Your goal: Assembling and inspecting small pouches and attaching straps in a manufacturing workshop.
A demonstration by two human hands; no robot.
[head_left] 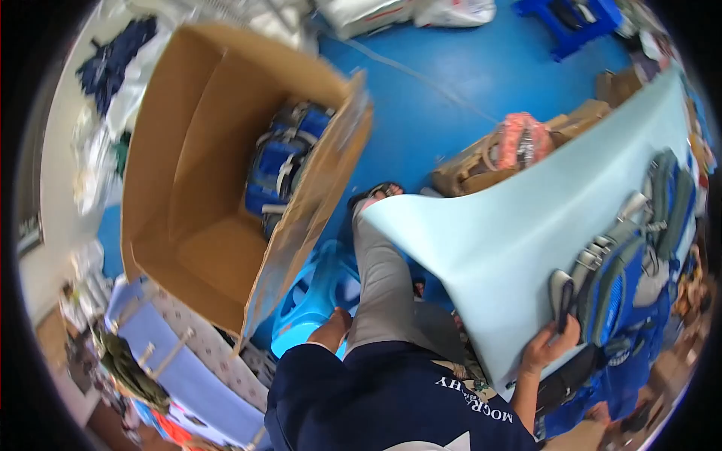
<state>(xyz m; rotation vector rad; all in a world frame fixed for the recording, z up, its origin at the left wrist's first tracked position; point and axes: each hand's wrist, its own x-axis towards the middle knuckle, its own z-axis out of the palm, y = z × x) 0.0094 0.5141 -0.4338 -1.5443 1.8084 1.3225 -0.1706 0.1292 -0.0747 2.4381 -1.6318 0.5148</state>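
On the right, my right hand is closed on a dark strap end of a blue and grey backpack. The backpack lies on a pale blue, smooth-topped table whose near edge curves beside my legs. My left hand is low by my left thigh, over a light blue plastic stool; its fingers are mostly hidden, and I cannot tell whether it touches the stool. Left of the stool stands a large open cardboard box. Another blue and grey backpack lies inside it.
Behind the table, a brown carton with a pink-red bundle sits on the blue floor. White bags and a dark blue stool are at the far side. A lilac board lies at lower left.
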